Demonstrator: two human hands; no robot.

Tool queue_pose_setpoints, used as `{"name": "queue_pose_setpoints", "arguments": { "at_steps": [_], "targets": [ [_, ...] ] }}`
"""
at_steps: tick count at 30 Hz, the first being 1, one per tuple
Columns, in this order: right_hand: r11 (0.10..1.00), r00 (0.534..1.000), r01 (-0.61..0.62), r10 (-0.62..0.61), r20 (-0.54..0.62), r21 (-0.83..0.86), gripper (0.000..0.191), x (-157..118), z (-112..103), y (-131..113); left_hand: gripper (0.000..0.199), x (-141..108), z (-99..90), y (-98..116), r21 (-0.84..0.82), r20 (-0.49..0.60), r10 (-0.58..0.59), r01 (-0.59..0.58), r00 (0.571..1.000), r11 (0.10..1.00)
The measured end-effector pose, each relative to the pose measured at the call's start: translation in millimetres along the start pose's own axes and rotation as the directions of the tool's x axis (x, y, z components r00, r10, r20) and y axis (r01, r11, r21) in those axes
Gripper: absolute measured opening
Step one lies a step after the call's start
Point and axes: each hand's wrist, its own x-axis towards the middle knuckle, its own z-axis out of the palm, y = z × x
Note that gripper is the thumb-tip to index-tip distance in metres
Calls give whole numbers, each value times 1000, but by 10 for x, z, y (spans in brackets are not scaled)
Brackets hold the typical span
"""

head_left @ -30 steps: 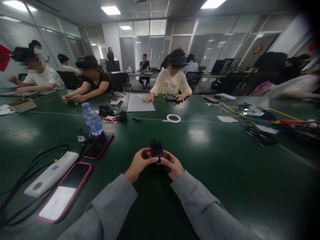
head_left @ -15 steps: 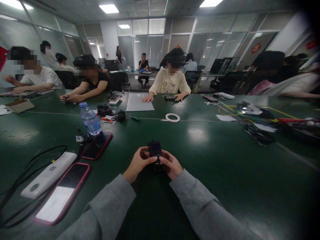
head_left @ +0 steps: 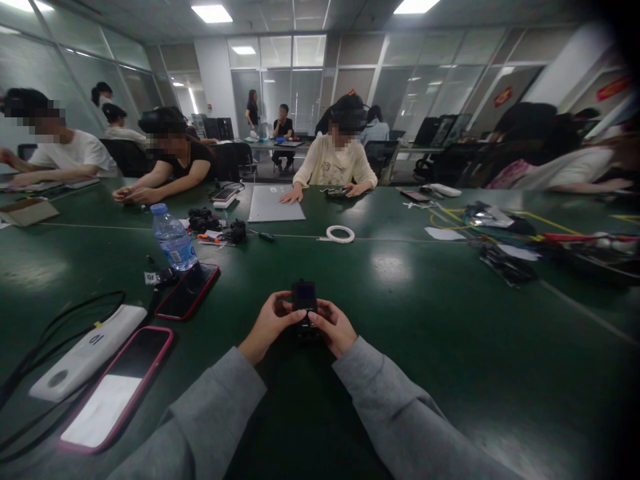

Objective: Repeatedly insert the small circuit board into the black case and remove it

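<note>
Both my hands hold a small black handheld device with a dark screen at its top and small white marks below. My left hand grips its left side, thumb on the front face. On the right side, my right hand curls round it with the thumb also pressed to the front. The fingers behind the device are partly hidden. It is tilted up over the green table; whether its base touches the table I cannot tell.
To my left lie two phones in red and pink cases, a white power bank-like device with black cables, and a water bottle. A tape roll and a silver laptop lie ahead. Cables clutter the right. Several people sit around.
The whole view has shifted slightly, so the table things appear a little further left. My hands keep the same hold on the device, thumbs still on its front.
</note>
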Motion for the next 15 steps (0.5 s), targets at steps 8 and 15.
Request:
{"name": "queue_pose_setpoints", "arguments": {
  "at_steps": [8, 15],
  "targets": [
    [998, 1000, 25, -25, 10, -63, 58, -7, -6, 12, 62, 15, -55, 5, -6, 82, -30, 31, 996, 999],
    [993, 999, 44, -40, 30, -112, 56, -29, 18, -7, 66, 22, -75, -5, -36, 72, -52, 55, 996, 998]
  ]
}}
